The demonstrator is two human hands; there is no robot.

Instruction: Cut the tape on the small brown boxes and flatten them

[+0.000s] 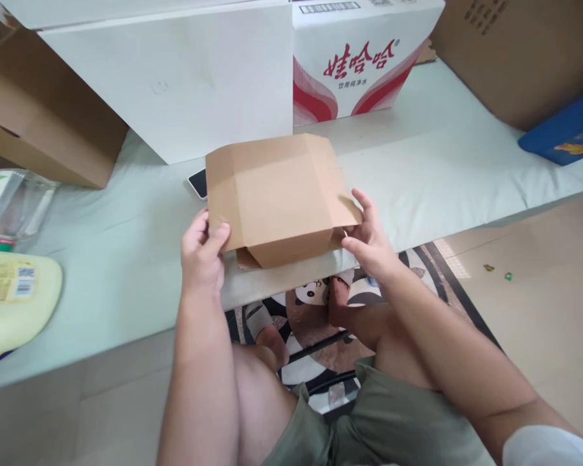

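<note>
A brown cardboard box [282, 188], partly folded with its flaps spread, is held at the near edge of the cloth-covered surface. My left hand [206, 249] pinches the box's left flap, thumb on top and fingers beneath. At the right flap, my right hand [372, 239] grips the near corner between thumb and fingers. The front panel [291, 249] of the box slopes down below the top sheet. Behind its left side, a dark-screened phone [198, 184] with a white edge is partly covered.
A large white box [175, 84] and a white-and-red printed carton [359, 65] stand behind. On the left are a brown carton [43, 110], clear plastic packaging [19, 200] and a pale yellow bottle [14, 298]. A blue item [563, 133] sits at right, on the pale green cloth [442, 162].
</note>
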